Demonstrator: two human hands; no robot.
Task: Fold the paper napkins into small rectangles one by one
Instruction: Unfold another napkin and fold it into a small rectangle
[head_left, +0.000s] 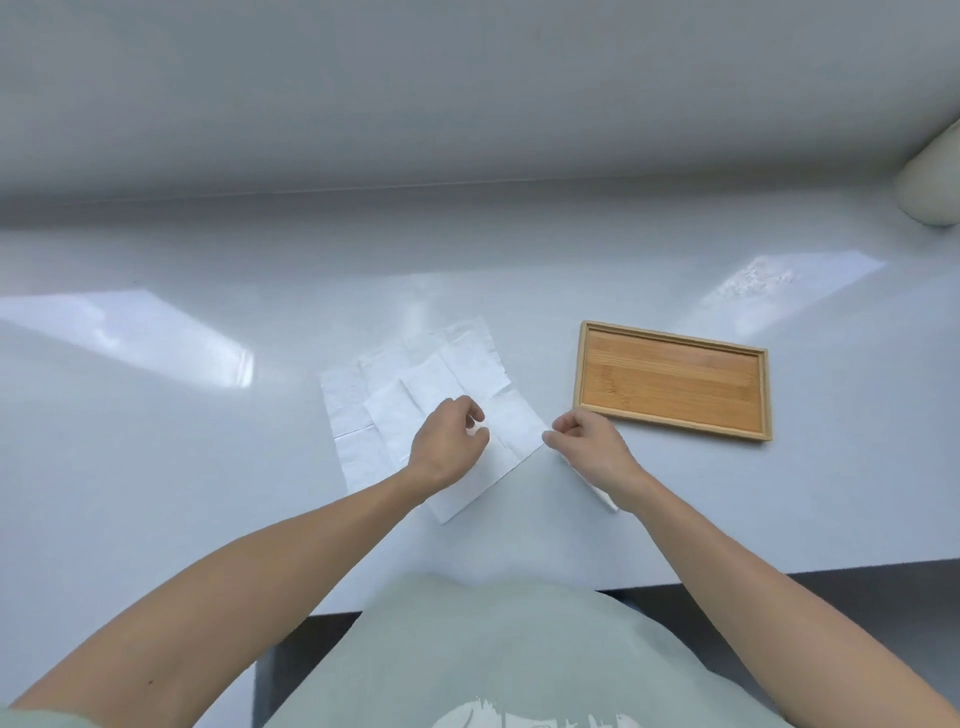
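- Several unfolded white napkins (415, 384) lie overlapped on the pale surface (156, 467), just left of an empty wooden tray (670, 382); creases from their packing still show
- The top napkin (511, 426) sits turned like a diamond, its right corner pointing toward the tray, its near corner toward the person
- The left hand (449, 441) rests on the middle of that napkin, fingers (475, 413) curled in; they seem to nip at the paper, but whether they actually hold a layer I cannot tell
- The right hand (589, 441) is at the napkin's right corner, thumb and forefinger pinched together on the tip of the paper; the other fingers are tucked in
- A thin white strip shows under the right wrist; what it is I cannot tell
- Step in hand, as I judge it: the start of the first fold on the top napkin, with the corner gripped and the middle steadied. No folded rectangle is visible anywhere and the tray holds nothing, so the task looks barely begun
- The next move likely calls for lifting the pinched corner or edge and carrying it across to meet the opposite side, while the left hand pins only the top sheet
- The paper is thin and limp, so the sheets beneath may drag along; edges should be matched before the crease is pressed flat
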